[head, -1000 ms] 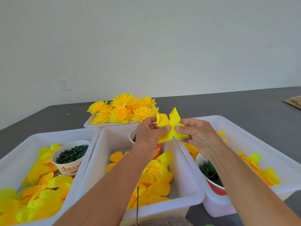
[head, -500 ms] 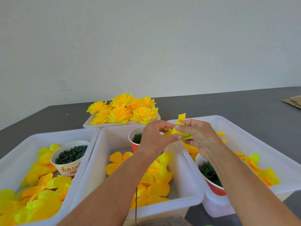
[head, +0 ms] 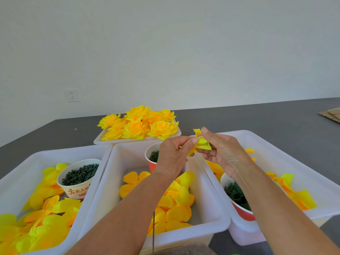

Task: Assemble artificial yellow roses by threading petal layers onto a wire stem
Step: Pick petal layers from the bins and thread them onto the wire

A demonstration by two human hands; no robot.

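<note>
Though crumpled, petal layer (head: 202,145) between hands

Bins (head: 217,220): white plastic, smooth, faint sheen on rims
Loose petals (head: 176,199): yellow-orange cloth-like sheet, matt, soft creases
Petal layer (head: 202,145) pinched between both hands: same matt yellow stuff, crumpled
Finished roses (head: 139,124): same material, matt
Cups (head: 77,188): paper, printed, smooth; one white, two red
Green fittings (head: 81,173) in cups: dark plastic, dull
Tabletop (head: 257,118): grey, matt, even
Wire (head: 153,230): thin, dark; looks metal
</note>
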